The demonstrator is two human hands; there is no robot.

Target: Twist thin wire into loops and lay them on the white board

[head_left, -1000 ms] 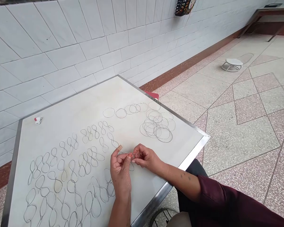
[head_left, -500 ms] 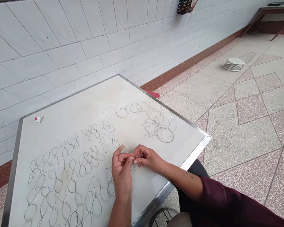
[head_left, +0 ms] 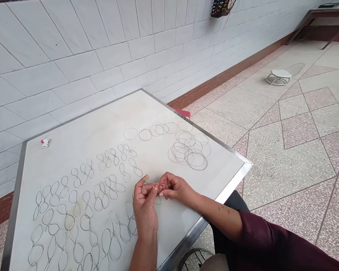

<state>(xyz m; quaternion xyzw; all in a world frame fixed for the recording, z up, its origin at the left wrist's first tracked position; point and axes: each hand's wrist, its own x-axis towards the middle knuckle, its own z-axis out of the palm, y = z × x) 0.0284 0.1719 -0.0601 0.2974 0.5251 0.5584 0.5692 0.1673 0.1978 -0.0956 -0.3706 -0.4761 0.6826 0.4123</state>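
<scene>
Thumb and fingers of my left hand [head_left: 145,199] pinch a thin wire loop [head_left: 164,184] above the table's near side. A tan bandage or wrap covers one of that hand's fingertips. From the right, my right hand [head_left: 175,188] pinches the same wire, its fingertips close to my left thumb. The wire's crossing point is mostly hidden by the fingers. Left of my hands, several wire figure-eights [head_left: 103,195] lie in rough rows. Beyond my right hand are several plain round wire rings [head_left: 196,158], overlapping in a pile and trailing off in a line.
The white table [head_left: 101,124] has a metal rim and stands near a tiled wall [head_left: 81,67]. Small red-and-white objects [head_left: 45,143] lie at its far left corner. A low white seat [head_left: 281,75] stands on the floor, and a patterned bag [head_left: 222,7] hangs above.
Both hands stay in nearly the same place, with only slight finger movement at the wire. The rings and figure-eights on the table lie as before.
</scene>
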